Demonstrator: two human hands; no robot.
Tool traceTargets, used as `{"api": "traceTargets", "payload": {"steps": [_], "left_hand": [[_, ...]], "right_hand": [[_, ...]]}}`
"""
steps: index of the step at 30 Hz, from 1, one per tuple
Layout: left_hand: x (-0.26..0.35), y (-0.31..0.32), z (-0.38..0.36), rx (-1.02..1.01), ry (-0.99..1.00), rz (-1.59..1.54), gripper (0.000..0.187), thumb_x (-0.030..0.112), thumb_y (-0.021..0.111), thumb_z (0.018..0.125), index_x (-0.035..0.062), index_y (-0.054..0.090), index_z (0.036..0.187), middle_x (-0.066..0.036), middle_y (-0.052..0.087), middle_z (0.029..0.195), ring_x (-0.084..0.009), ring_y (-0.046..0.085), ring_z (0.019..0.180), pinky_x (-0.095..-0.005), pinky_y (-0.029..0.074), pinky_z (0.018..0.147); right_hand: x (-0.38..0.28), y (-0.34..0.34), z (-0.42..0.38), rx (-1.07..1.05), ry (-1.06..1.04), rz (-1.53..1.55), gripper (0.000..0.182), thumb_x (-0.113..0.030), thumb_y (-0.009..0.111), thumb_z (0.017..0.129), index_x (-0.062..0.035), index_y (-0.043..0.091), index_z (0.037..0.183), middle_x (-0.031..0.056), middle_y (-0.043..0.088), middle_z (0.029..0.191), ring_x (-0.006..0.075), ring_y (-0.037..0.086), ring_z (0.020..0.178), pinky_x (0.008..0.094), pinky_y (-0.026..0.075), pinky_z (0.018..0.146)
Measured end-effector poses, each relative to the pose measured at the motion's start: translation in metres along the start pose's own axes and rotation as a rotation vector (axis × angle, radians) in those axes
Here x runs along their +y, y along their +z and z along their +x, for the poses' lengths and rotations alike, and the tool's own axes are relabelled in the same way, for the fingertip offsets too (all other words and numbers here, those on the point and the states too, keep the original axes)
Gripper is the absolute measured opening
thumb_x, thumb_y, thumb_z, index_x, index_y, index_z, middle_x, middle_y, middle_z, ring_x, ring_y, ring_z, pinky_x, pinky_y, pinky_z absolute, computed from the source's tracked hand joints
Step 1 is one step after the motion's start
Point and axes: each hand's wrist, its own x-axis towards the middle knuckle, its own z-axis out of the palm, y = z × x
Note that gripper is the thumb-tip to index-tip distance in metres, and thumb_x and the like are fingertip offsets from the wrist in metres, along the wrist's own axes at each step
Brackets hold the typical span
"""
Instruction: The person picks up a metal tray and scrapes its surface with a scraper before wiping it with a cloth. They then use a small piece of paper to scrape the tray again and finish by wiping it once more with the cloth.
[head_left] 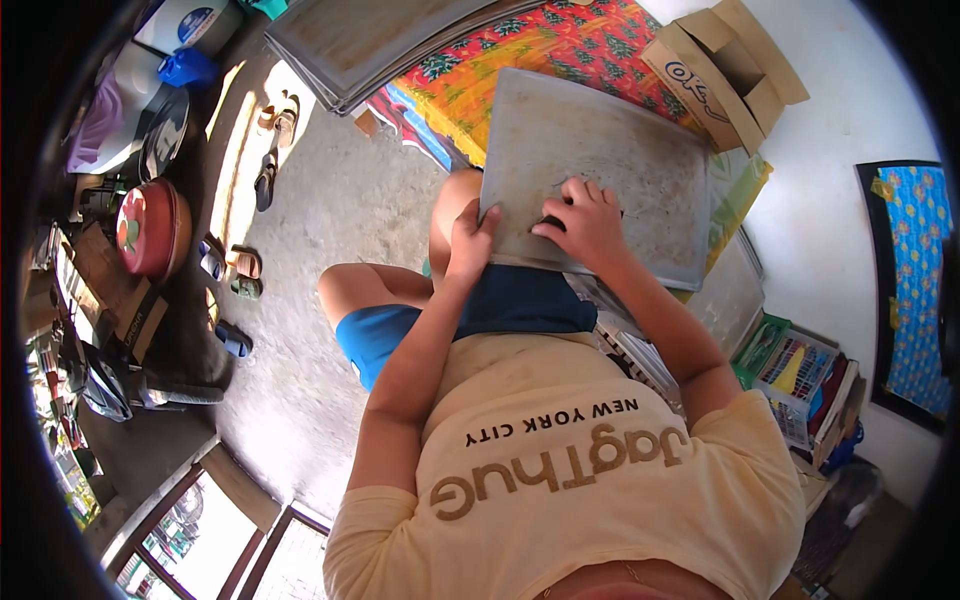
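A worn metal baking tray [600, 130] leans from my lap against a cloth-covered surface, its face smudged with brown and dark marks. My left hand [472, 240] grips the tray's near left edge, thumb on the face and the other fingers hidden behind it. With bent fingers, my right hand [588, 222] presses on the lower middle of the tray. A small dark thing [552, 221] shows under those fingers, mostly covered; I cannot make out its kind.
Several more trays [370, 45] are stacked at the upper left on the patterned cloth [530, 45]. An open cardboard box [715, 80] stands at the right. Sandals [265, 180] lie on the concrete floor, near a red basin [150, 230]. Plastic baskets [795, 370] sit at right.
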Motion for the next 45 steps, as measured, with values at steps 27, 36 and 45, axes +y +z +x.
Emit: {"api": "traceTargets", "payload": {"steps": [27, 36, 45], "left_hand": [[-0.005, 0.002, 0.002, 0.062, 0.076, 0.049, 0.027, 0.018, 0.059, 0.097, -0.0046, 0.063, 0.111, -0.013, 0.07, 0.093, -0.0163, 0.062, 0.085, -0.0315, 0.049, 0.08], [0.009, -0.004, -0.003, 0.03, -0.151, -0.184, 0.042, 0.033, 0.054, 0.102, -0.0029, 0.062, 0.12, -0.008, 0.066, 0.113, -0.013, 0.057, 0.103, -0.0274, 0.044, 0.092], [0.017, -0.009, -0.002, -0.007, -0.236, -0.202, 0.046, 0.035, 0.05, 0.103, -0.004, 0.06, 0.124, -0.009, 0.065, 0.113, -0.0148, 0.058, 0.105, -0.028, 0.044, 0.093]], "right_hand": [[-0.008, 0.013, 0.008, 0.045, 0.011, -0.009, 0.031, -0.047, 0.077, 0.07, -0.0211, 0.066, 0.083, -0.0003, 0.05, 0.09, 0.0214, 0.052, 0.086, 0.0388, 0.036, 0.071], [-0.003, 0.016, 0.022, 0.067, 0.053, 0.016, 0.03, -0.044, 0.08, 0.067, -0.0215, 0.066, 0.08, -0.0009, 0.051, 0.09, 0.0207, 0.053, 0.088, 0.039, 0.037, 0.072], [-0.035, 0.019, 0.023, -0.105, -0.154, 0.109, 0.031, -0.045, 0.079, 0.069, -0.0199, 0.066, 0.082, 0.0008, 0.051, 0.093, 0.0222, 0.054, 0.091, 0.0396, 0.039, 0.076]]}}
